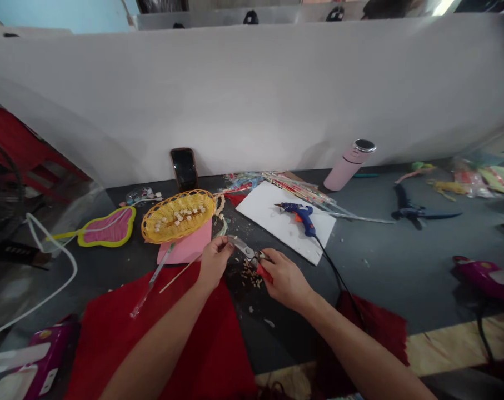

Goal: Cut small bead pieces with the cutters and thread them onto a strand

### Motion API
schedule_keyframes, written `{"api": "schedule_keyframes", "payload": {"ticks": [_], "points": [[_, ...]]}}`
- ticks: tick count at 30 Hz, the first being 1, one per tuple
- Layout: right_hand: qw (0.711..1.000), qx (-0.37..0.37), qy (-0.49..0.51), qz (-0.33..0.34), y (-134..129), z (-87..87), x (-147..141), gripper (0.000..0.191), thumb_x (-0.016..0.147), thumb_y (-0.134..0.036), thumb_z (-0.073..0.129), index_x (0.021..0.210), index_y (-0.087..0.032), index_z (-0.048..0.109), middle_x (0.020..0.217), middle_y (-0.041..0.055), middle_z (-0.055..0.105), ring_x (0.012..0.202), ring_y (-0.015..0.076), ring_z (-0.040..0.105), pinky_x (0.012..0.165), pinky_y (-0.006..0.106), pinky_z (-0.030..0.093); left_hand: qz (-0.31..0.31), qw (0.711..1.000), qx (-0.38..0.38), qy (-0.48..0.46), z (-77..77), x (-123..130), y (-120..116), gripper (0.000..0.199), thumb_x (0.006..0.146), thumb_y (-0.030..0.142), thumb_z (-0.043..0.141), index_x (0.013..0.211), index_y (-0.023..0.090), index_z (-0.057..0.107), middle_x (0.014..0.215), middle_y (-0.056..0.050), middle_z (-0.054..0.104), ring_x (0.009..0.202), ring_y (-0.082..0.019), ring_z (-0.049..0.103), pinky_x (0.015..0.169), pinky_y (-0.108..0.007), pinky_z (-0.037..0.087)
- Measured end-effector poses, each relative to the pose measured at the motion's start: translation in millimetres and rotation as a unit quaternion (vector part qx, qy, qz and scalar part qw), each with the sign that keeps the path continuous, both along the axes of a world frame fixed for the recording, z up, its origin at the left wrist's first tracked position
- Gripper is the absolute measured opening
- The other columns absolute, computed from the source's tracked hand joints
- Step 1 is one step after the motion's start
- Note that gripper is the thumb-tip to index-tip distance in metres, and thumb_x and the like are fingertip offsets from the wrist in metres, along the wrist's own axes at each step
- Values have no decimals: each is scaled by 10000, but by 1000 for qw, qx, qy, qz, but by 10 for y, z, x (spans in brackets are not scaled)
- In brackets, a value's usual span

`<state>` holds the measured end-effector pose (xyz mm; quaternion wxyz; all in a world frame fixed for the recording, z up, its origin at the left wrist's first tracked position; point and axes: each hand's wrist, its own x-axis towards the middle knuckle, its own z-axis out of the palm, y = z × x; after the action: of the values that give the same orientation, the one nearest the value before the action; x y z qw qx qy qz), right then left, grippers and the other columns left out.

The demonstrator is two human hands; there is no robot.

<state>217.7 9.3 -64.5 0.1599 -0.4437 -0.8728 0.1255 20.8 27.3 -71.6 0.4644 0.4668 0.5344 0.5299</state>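
Observation:
My right hand (287, 278) is wrapped round the handles of a pair of pruning shears (248, 251), whose metal blades point up and left. A red grip shows beneath my fingers. Pinched in my left hand (214, 261) is a thin wooden stick (179, 278); its long end sticks out to the lower left, and its other end meets the blade tips. Small cut wooden pieces (252, 275) lie scattered on the dark table under the shears. Left of my hands, a yellow woven basket (151, 214) holds several small pale pieces, partly over a pink sheet (189, 244).
A blue glue gun (299, 214) rests on a white board (264, 205), its cord trailing right. Behind are a bundle of thin sticks (302, 191), a pink bottle (345, 166) and a phone (184, 168). Red cloth (210, 350) covers the near left; a ruler (154, 278) lies across it.

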Motion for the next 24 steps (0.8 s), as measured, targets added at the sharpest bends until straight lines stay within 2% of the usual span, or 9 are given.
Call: {"api": "schedule_keyframes", "payload": {"ticks": [5,11,16,24], "points": [[999,22,-49,-4,8,62,-5,228,783,-149,499,990,-197,580,1214,94,494,1022,227,480,882,352,423,14,1000,0,-1,-3,0,-3,97,735,241,602,746,158,652,668,18,614,651,-131,509,639,-225,370],[997,20,-80,-2,32,142,29,318,780,-155,502,1086,-212,564,1317,94,437,1080,258,443,855,394,398,7,1000,4,-7,-29,-15,8,102,709,202,604,764,158,678,703,6,649,664,-141,539,648,-236,389],[998,9,-64,11,37,140,43,307,783,-162,504,1079,-202,573,1274,97,464,1083,251,446,875,388,399,-14,1000,-1,9,-37,-35,9,104,725,198,591,772,154,672,666,9,626,629,-131,520,622,-233,379],[999,2,-29,35,39,104,48,226,757,-141,519,964,-178,603,1164,100,518,1025,223,491,894,341,421,-4,1000,-4,6,-60,-20,0,106,722,206,596,768,156,677,675,6,636,646,-135,535,641,-240,395]]}}
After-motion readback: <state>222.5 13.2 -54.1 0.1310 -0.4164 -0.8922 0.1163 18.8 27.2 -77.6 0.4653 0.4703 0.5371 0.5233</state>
